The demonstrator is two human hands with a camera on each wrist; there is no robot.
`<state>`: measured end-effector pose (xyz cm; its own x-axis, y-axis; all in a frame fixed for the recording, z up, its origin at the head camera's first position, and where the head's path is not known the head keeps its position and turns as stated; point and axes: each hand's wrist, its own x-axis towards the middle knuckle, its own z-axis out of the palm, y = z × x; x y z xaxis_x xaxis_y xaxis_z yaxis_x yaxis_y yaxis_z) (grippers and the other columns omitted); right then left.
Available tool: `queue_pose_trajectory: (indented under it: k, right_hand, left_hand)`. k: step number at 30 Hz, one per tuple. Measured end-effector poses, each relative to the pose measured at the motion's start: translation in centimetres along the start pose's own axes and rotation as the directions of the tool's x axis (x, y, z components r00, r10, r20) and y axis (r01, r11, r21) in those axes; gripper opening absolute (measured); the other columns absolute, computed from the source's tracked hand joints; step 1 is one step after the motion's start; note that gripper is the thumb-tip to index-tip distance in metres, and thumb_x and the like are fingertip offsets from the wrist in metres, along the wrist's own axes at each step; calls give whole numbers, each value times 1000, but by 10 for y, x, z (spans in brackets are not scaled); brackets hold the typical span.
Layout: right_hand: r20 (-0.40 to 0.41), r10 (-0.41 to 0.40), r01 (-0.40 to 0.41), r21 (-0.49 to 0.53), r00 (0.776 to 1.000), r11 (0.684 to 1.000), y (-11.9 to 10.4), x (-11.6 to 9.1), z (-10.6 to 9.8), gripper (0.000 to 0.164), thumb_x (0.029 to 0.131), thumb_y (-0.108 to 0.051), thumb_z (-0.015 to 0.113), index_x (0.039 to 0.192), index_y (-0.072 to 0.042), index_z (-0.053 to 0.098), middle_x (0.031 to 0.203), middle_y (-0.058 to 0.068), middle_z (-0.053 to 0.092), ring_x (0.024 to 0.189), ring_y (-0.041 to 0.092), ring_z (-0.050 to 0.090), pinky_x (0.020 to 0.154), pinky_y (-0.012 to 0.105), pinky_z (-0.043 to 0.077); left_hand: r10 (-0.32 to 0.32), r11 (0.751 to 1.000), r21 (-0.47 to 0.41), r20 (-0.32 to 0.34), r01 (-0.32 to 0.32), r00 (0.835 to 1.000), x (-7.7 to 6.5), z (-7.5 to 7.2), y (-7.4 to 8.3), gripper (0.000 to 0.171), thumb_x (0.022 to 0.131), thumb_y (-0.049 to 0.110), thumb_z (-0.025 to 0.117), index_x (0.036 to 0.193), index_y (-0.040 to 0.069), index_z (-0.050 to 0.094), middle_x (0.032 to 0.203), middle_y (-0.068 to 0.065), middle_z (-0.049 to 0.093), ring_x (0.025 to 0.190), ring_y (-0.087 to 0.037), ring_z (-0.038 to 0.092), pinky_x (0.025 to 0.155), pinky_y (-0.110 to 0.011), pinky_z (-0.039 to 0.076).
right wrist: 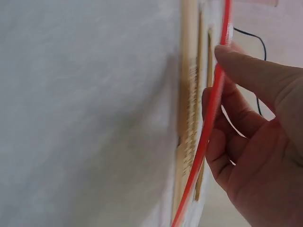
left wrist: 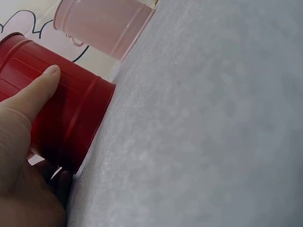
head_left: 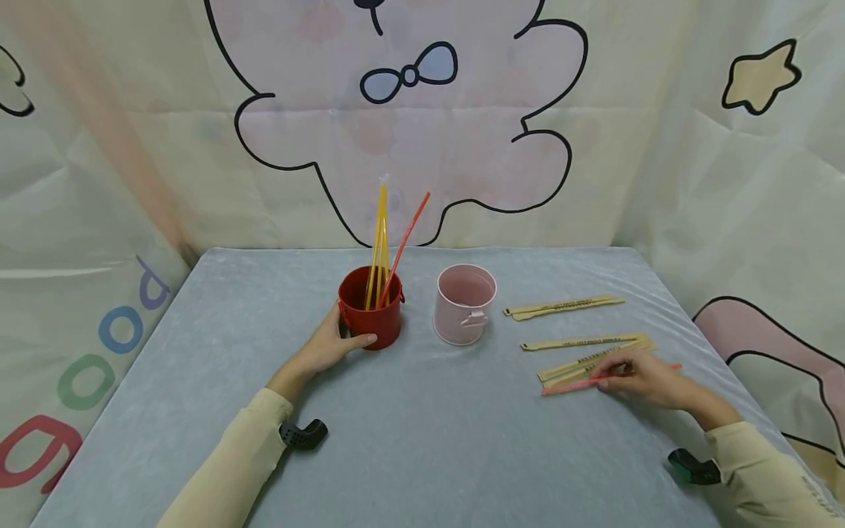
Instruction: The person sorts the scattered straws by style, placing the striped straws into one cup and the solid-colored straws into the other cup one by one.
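Observation:
My left hand (head_left: pixel 326 346) grips a small red bucket (head_left: pixel 371 323) low on its side, with the thumb across the front in the left wrist view. Several yellow straws (head_left: pixel 381 231) stand in that bucket, along with one red straw (head_left: pixel 416 218) leaning right. Over on the right, my right hand (head_left: pixel 640 378) pinches another red straw (right wrist: pixel 208 127) between thumb and fingers. This straw appears to be in a clear wrapper. It lies just above slim tan paper packets (head_left: pixel 573 369) with dark print, close to the cloth.
A pale pink bucket (head_left: pixel 464 319) stands right of the red one. Behind the right hand lie more tan packets (head_left: pixel 564 306) and a single tan packet (head_left: pixel 581 342). Grey-blue cloth (head_left: pixel 422 440) covers the table, and a printed curtain (head_left: pixel 422 147) hangs behind it.

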<state>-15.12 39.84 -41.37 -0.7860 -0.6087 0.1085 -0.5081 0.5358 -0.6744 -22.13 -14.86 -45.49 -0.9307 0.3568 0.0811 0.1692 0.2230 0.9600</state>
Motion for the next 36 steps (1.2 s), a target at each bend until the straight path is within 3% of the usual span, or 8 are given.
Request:
queue_pose_trajectory:
  k: [4,9,16,22,28,36]
  right_hand:
    - [-58,39,-40,-12,998,999,-12,8,-5,14,87,6,71,96,-4,75,88,3,75,73,1,61,56,23,49]
    - [-96,116,-116,2,989,993,-28,21,-11,8,92,1,69,98,0,74,86,3,73,77,4,62,61,23,51]
    - [-129,101,-103,-3,986,995,-48,38,-13,9,92,-1,69,100,-4,73,89,-3,72,80,5,63,61,24,51]
    - [-148,105,-98,55,983,994,-62,53,-11,12,93,-1,69,101,-9,73,89,-2,71,77,10,64,61,24,52]
    - [-150,100,-81,133,984,988,-75,67,-9,13,95,-1,66,107,-3,71,94,-7,71,78,9,67,67,24,57]
    - [-141,142,-109,217,980,970,-100,91,-6,14,98,-9,65,111,-4,68,96,-8,70,81,11,65,71,25,56]
  left_hand:
    - [-10,1000,3,3,10,1000,0,0,0,88,89,16,78,157,17,24,159,-6,37,150,-27,30,125,-55,23]
    - [-1,1000,7,4,1,1000,-1,0,1,88,89,17,78,158,17,24,159,-6,37,151,-27,28,126,-56,21]
    - [30,1000,-3,10,-30,1000,-1,-1,2,87,89,14,78,157,16,24,159,-7,37,151,-27,28,126,-56,19]
    - [9,1000,6,6,-9,1000,-3,0,4,88,89,17,78,158,16,23,160,-6,36,152,-27,27,127,-57,18]
    - [-21,1000,16,1,21,1000,-3,1,4,88,89,20,78,158,17,23,159,-7,36,151,-29,28,125,-60,22]
    - [3,1000,13,3,-3,1000,-3,1,3,87,89,17,78,157,15,25,159,-9,38,151,-30,29,125,-57,21]
